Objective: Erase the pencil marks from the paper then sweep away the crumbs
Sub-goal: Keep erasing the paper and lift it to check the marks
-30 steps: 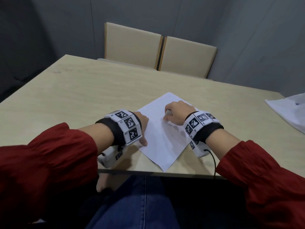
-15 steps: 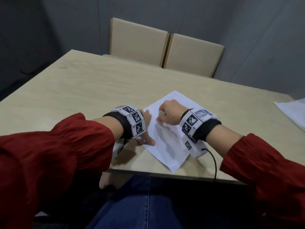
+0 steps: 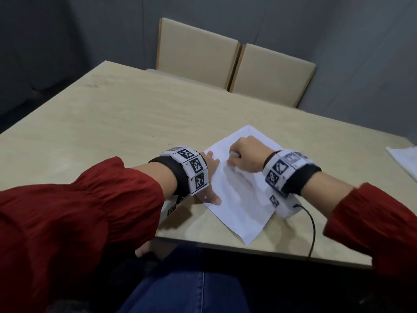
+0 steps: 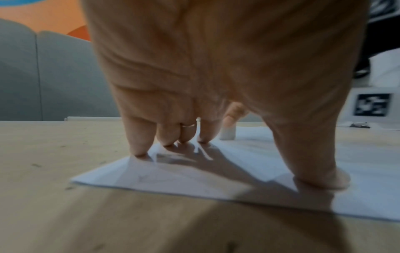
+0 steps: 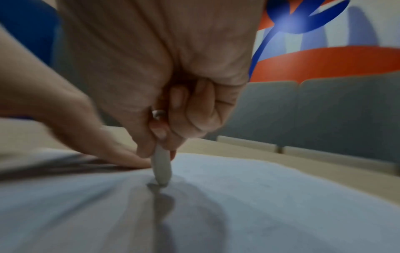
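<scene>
A white sheet of paper (image 3: 239, 199) lies at an angle near the front edge of the wooden table (image 3: 112, 136). My left hand (image 3: 208, 177) presses its straight fingers (image 4: 140, 149) and thumb down on the sheet's left edge (image 4: 151, 178). My right hand (image 3: 246, 152) pinches a small white eraser (image 5: 161, 168) upright, its tip on the paper (image 5: 259, 205). The same eraser (image 4: 227, 133) shows beyond my left fingers, and its end (image 3: 234, 154) peeks out of my right fist. Pencil marks are too faint to make out.
Two beige chairs (image 3: 234, 64) stand behind the table's far edge. Another white sheet (image 3: 404, 159) lies at the right edge of the table. A black cable (image 3: 312, 231) hangs from my right wrist over the front edge.
My right hand with the eraser has slid back and forth over the upper part of the sheet. The left hand stays pressed on the left edge. The head view has shifted a little.
</scene>
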